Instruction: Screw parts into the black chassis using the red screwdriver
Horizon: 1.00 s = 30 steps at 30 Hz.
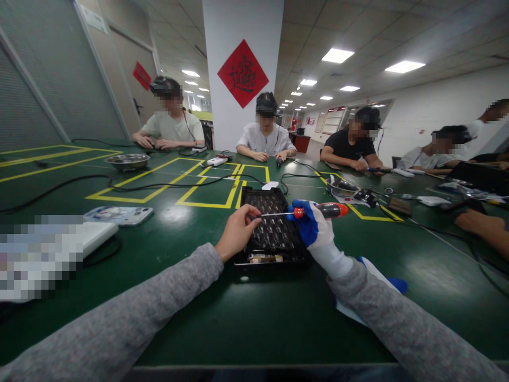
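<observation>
A black tray of screwdriver bits [274, 225] lies on the green table [222, 307] in front of me. My right hand [314, 225], in a white and blue glove, is closed round a screwdriver [324, 211] with a black and red handle, held level above the tray. Its thin metal shaft points left. My bare left hand [237, 231] is pinched on the tip of that shaft, over the tray's left edge.
A phone [118, 214] and a white device [89, 236] lie at the left. A metal bowl [127, 161] and black cables [159, 185] cross the yellow-taped boxes. Several people sit along the far side. Another person's arm [481, 228] rests at the right, among tools.
</observation>
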{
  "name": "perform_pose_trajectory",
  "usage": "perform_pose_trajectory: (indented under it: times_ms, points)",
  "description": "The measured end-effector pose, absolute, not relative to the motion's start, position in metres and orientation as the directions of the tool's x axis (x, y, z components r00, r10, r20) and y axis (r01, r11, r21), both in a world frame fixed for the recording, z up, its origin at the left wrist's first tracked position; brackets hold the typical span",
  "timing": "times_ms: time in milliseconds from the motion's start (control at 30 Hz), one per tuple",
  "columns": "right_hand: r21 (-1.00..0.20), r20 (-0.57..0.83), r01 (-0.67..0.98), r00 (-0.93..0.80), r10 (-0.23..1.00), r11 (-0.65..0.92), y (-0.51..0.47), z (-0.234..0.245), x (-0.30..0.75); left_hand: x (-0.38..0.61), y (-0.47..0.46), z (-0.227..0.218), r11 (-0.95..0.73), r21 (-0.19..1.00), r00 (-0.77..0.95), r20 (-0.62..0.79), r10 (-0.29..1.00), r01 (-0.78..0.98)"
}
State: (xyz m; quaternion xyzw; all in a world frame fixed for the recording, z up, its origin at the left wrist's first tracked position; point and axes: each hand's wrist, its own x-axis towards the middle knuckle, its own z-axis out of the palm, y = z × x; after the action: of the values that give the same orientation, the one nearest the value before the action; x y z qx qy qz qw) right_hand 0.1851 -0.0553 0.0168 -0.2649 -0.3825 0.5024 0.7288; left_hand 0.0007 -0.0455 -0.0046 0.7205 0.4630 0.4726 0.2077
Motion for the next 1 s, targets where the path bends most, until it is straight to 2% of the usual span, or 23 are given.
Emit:
perform_pose_trajectory:
  times_ms: [167,467,733,1000]
  points:
    - [-0.765,0.319,-0.52,0.206,0.925,0.38,-0.054,0.015,0.188,0.001,-0.044,-0.005,-0.485,0.732,0.127,0.489,0.863,0.479]
    - [-0.743,0.288,-0.554,0.242,0.926,0.376,-0.058,0.026,0.183,-0.001,-0.045,-0.006,-0.521,0.702,0.157,0.516,0.842,0.486]
    - [-0.793,0.455,-0.386,0.141,0.879,0.472,-0.066,0.02,0.184,0.0,-0.045,-0.005,-0.49,0.73,0.143,0.485,0.863,0.477]
    - [-0.803,0.338,-0.4,0.305,0.89,0.442,-0.054,0.018,0.184,-0.001,-0.047,-0.003,-0.484,0.732,0.152,0.474,0.867,0.48]
